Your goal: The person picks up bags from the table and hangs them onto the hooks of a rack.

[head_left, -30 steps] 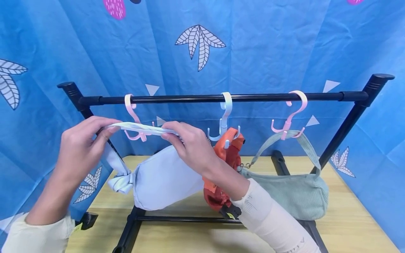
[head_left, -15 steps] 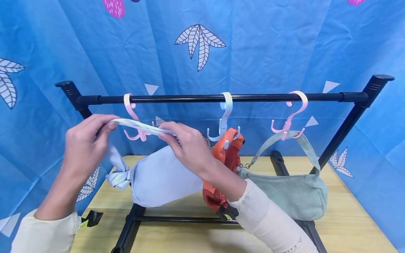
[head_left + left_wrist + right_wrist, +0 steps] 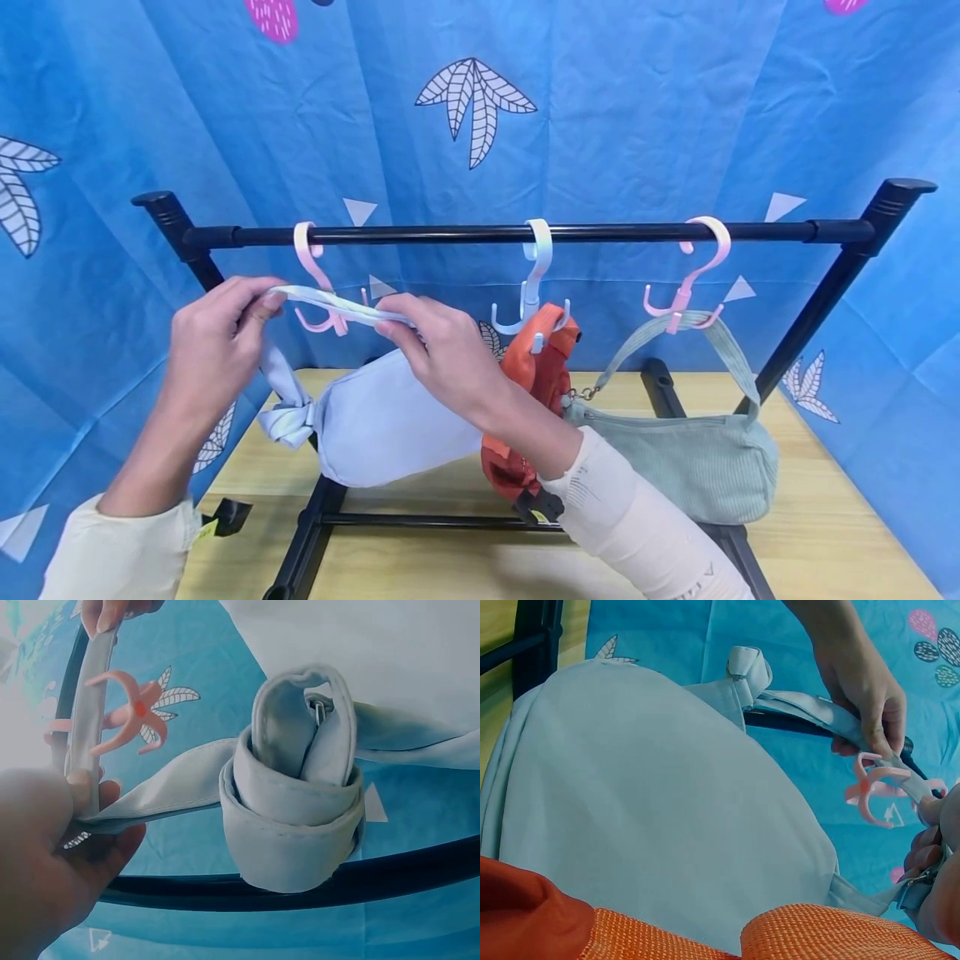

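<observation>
A pale blue fabric bag (image 3: 390, 425) hangs from its strap (image 3: 322, 298), which has a knot (image 3: 288, 423) at the bag's left end. My left hand (image 3: 217, 346) pinches the strap on one side. On the other side my right hand (image 3: 442, 354) pinches it too, leaving a short stretch between them, slightly bowed. Just behind that stretch is a left pink hook (image 3: 330, 321) on the rail; the left wrist view shows its prongs (image 3: 135, 709) beside the strap. Whether strap and hook touch, I cannot tell. My right hand and forearm hide part of the bag.
A black rack rail (image 3: 420, 234) also carries a light blue hook (image 3: 531, 283) with an orange-red bag (image 3: 525, 375), and a right pink hook (image 3: 682, 292) with a green corduroy bag (image 3: 682, 467). The rack stands on a wooden table (image 3: 450, 567) before a blue curtain (image 3: 622, 108).
My left hand has shifted a little to the right, nearer my right hand. The strap between them bows slightly more, and the bag's lower edge is a little higher.
</observation>
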A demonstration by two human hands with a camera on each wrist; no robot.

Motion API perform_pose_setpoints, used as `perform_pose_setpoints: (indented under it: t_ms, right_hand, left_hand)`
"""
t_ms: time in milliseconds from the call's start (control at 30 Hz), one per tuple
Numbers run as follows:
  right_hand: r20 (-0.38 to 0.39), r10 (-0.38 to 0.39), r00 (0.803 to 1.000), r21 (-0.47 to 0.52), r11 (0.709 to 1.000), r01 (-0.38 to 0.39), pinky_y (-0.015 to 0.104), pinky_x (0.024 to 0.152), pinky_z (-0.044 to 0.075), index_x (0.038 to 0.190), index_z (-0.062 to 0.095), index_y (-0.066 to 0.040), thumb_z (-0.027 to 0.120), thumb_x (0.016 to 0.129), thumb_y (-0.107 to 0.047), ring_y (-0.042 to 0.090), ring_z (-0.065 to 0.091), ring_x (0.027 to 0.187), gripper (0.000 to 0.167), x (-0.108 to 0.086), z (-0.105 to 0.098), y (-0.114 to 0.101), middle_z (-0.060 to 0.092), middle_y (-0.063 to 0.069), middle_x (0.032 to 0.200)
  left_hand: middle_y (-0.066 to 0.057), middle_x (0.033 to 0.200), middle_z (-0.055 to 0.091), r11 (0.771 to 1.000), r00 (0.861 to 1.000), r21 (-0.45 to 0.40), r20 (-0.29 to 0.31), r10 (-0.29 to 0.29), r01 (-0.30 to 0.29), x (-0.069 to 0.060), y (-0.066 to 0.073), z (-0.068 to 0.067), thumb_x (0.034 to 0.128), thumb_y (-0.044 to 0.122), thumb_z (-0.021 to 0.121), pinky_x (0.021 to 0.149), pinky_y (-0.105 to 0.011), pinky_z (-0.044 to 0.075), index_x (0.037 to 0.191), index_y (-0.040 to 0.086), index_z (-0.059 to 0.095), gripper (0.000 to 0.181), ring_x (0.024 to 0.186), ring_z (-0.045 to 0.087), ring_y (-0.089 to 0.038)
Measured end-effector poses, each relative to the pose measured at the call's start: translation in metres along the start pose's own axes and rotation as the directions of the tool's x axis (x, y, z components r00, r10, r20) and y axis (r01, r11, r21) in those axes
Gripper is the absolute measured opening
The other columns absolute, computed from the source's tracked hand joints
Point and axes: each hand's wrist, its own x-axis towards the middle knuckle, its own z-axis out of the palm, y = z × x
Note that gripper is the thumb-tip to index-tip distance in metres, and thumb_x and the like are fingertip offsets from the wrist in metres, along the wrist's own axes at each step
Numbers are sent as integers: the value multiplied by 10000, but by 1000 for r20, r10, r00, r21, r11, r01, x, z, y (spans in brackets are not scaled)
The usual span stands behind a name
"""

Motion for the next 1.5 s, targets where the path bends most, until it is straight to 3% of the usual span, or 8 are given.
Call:
perform_pose_setpoints:
  t_ms: [300, 533, 867, 1067, 1333, 1500]
  right_hand:
    - [4, 4, 1000, -11, 1000, -4, 139, 581, 440, 1254, 681, -89, 675, 1012, -166, 77, 544, 693, 254, -2, 3, 1, 685, 32, 881]
    - [18, 16, 1000, -7, 1000, -16, 142, 582, 439, 1253, 673, -94, 662, 1021, -175, 77, 519, 675, 246, -4, 5, 1, 655, 28, 855]
    - [38, 54, 998, -9, 999, -54, 153, 550, 395, 1271, 663, -79, 646, 1033, -196, 79, 485, 644, 266, -10, 6, 6, 608, 27, 821]
    - [68, 84, 994, -35, 996, -82, 146, 568, 427, 1287, 647, -89, 634, 1040, -217, 89, 526, 676, 278, -14, 8, 7, 631, 32, 852]
    - [139, 174, 975, -58, 984, -167, 139, 563, 433, 1286, 625, -84, 593, 1063, -242, 93, 519, 678, 275, -22, 13, 6, 589, 28, 872]
    - [140, 201, 969, -62, 979, -194, 135, 562, 426, 1253, 633, -62, 592, 1064, -228, 90, 507, 673, 255, -27, 16, 5, 583, 38, 884]
  left_hand:
    - [-191, 1005, 739, 998, 997, -41, 64, -48, 51, -4, -3, 2, 1035, 141, 616, 758, -3, 371, 1210, 33, 739, 239, 847, 475, 185]
    - [-186, 1016, 738, 993, 987, -58, 133, -90, 98, -9, -7, 1, 1061, 203, 581, 707, -72, 386, 1255, 51, 721, 283, 835, 505, 94]
    - [-141, 1013, 728, 989, 965, -38, 225, -132, 144, -15, -8, 4, 1084, 294, 539, 748, -100, 405, 1256, 69, 708, 330, 844, 534, -12]
    - [-131, 980, 724, 988, 962, -38, 236, -135, 148, -19, -10, 7, 1092, 316, 521, 763, -119, 415, 1230, 63, 707, 343, 823, 522, 1]
    - [-122, 932, 721, 984, 962, -57, 229, -149, 166, -30, -11, 13, 1094, 317, 519, 654, -180, 435, 1159, 68, 715, 323, 785, 563, -40]
    - [-130, 956, 733, 977, 958, -71, 220, -183, 203, -35, -10, 16, 1095, 338, 512, 679, -130, 450, 1181, 71, 715, 346, 800, 575, 63]
